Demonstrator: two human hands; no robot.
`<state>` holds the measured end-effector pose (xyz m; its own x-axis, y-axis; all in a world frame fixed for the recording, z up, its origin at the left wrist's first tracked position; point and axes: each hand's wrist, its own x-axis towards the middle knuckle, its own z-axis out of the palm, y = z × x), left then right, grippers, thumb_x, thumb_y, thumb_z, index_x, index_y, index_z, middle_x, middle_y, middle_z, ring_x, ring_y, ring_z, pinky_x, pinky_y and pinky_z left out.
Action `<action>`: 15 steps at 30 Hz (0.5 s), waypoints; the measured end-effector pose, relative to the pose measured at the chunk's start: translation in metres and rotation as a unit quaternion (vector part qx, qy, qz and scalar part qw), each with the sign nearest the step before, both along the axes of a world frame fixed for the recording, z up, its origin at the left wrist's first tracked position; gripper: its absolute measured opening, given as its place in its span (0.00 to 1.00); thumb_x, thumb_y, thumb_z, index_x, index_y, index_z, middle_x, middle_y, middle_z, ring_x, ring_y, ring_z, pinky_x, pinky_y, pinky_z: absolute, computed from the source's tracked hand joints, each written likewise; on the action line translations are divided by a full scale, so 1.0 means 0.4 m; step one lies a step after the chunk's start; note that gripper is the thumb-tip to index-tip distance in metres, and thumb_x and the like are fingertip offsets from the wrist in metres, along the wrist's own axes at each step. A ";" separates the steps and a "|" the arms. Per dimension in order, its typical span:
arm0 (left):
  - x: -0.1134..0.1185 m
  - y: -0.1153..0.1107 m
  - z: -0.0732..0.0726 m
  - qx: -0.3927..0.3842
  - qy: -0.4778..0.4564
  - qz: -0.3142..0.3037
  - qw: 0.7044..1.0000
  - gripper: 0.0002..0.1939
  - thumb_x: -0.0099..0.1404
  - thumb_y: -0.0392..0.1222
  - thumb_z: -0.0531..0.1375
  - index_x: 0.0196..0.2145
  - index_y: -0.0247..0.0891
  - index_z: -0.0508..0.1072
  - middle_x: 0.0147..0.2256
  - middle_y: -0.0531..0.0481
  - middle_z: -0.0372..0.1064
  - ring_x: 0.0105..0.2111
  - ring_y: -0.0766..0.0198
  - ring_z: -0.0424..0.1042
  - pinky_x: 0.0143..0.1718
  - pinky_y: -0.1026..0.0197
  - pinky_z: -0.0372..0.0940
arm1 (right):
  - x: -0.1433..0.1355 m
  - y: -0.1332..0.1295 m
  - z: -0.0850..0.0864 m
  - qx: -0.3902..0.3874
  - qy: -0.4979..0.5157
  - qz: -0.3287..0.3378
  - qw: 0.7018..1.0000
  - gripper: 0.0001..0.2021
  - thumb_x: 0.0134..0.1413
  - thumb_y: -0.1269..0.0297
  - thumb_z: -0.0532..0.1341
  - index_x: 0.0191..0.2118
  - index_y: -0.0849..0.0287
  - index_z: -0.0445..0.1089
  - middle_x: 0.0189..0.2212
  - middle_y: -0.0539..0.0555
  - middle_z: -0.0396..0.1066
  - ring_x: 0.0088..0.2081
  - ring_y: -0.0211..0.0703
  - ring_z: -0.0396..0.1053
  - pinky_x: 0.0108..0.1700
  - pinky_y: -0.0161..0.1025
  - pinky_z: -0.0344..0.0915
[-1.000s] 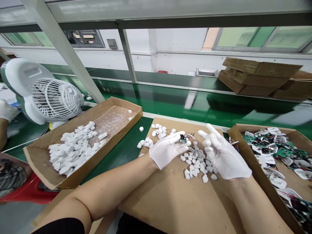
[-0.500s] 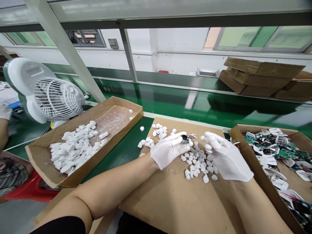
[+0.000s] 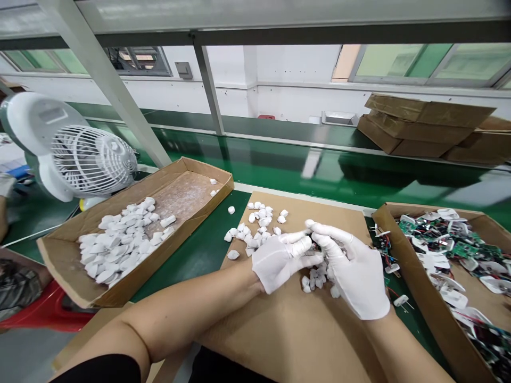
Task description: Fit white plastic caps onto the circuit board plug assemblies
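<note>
Reference: the bare cardboard sheet [image 3: 275,330] on the green bench. Both gloved hands are above its far half, fingertips meeting. The left hand [image 3: 285,259] has its fingers extended towards the right hand [image 3: 348,268], whose fingers and thumb are curved inward. A small dark part [image 3: 315,247] shows between the fingertips, over the sheet; it is mostly covered, so cannot tell which hand pinches it or how firmly. Small white pieces [image 3: 317,279] lie on the sheet beneath the hands, partly hidden; a second cluster [image 3: 261,214] lies at its far left corner, spilling past the edge. Left of the sheet: a shallow carton [image 3: 202,210] with a heap of white pieces [image 3: 120,239], and a white fan [image 3: 91,154] beyond it. Right of the sheet: loose wired parts [image 3: 392,268] on the bench, then an open box [image 3: 419,287] of green circuit boards [image 3: 463,250] and white casings. Farther back, right of the sheet: stacked brown boxes [image 3: 427,127].
</note>
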<state>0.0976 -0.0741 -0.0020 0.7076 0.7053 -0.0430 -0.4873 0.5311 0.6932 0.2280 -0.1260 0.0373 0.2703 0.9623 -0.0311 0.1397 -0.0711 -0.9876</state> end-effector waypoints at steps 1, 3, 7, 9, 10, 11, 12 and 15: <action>0.001 -0.002 -0.002 0.002 -0.003 0.001 1.000 0.09 0.66 0.39 0.61 0.43 0.36 0.76 0.45 0.44 0.72 0.52 0.54 0.69 0.52 0.55 0.64 | -0.002 0.000 -0.005 0.016 -0.018 -0.011 1.000 0.19 0.57 0.50 0.63 0.51 0.53 0.76 0.27 0.50 0.78 0.11 0.36 0.64 0.08 0.34 0.60; 0.002 -0.007 0.000 -0.001 -0.005 0.010 1.000 0.11 0.68 0.41 0.59 0.45 0.36 0.76 0.47 0.43 0.71 0.50 0.56 0.69 0.51 0.56 0.65 | -0.003 0.002 -0.018 0.069 -0.086 -0.033 0.993 0.16 0.58 0.53 0.63 0.48 0.51 0.78 0.28 0.50 0.79 0.11 0.34 0.64 0.13 0.33 0.65; -0.004 -0.013 0.020 -0.018 -0.006 0.014 1.000 0.11 0.68 0.43 0.60 0.43 0.35 0.77 0.44 0.44 0.72 0.43 0.63 0.71 0.48 0.61 0.65 | 0.004 0.003 -0.039 0.140 -0.180 -0.034 0.973 0.13 0.61 0.56 0.61 0.49 0.48 0.78 0.41 0.51 0.80 0.16 0.33 0.67 0.27 0.35 0.74; -0.008 -0.014 0.031 -0.027 -0.010 0.015 0.999 0.10 0.67 0.43 0.61 0.41 0.35 0.78 0.41 0.45 0.73 0.40 0.66 0.71 0.47 0.62 0.65 | 0.011 0.000 -0.040 0.112 -0.141 0.012 0.984 0.18 0.62 0.53 0.59 0.55 0.48 0.74 0.45 0.52 0.78 0.16 0.34 0.67 0.22 0.35 0.73; -0.010 -0.015 0.035 -0.032 -0.011 0.018 0.999 0.10 0.66 0.44 0.61 0.41 0.35 0.78 0.41 0.45 0.73 0.40 0.66 0.71 0.48 0.62 0.65 | 0.016 -0.001 -0.039 0.094 -0.119 0.045 0.987 0.20 0.63 0.52 0.58 0.58 0.48 0.70 0.45 0.52 0.78 0.15 0.34 0.66 0.19 0.35 0.71; -0.011 -0.015 0.039 -0.036 -0.011 0.022 0.999 0.11 0.66 0.44 0.62 0.41 0.35 0.78 0.42 0.45 0.73 0.41 0.65 0.71 0.49 0.62 0.64 | 0.020 -0.003 -0.038 0.078 -0.105 0.082 0.988 0.23 0.64 0.51 0.55 0.62 0.49 0.66 0.43 0.52 0.78 0.14 0.34 0.66 0.17 0.35 0.70; -0.012 -0.016 0.042 -0.039 -0.012 0.025 0.999 0.11 0.66 0.44 0.62 0.41 0.35 0.78 0.42 0.45 0.73 0.42 0.64 0.72 0.50 0.62 0.64 | 0.025 -0.003 -0.036 0.072 -0.103 0.113 0.986 0.25 0.66 0.51 0.53 0.65 0.49 0.61 0.42 0.52 0.78 0.14 0.34 0.65 0.17 0.35 0.69; -0.013 -0.019 0.042 -0.043 -0.022 0.033 0.998 0.10 0.67 0.43 0.60 0.42 0.36 0.78 0.45 0.45 0.73 0.48 0.61 0.71 0.54 0.60 0.62 | 0.034 0.000 -0.041 0.112 -0.174 0.146 0.967 0.25 0.68 0.53 0.49 0.67 0.49 0.56 0.47 0.54 0.77 0.21 0.38 0.72 0.26 0.37 0.74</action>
<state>0.0925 -0.0819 0.0149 0.6621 0.7456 -0.0748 -0.5524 0.5531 0.6236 0.2415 -0.1261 0.0208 -0.0582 0.9713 0.2305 0.4487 0.2317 -0.8631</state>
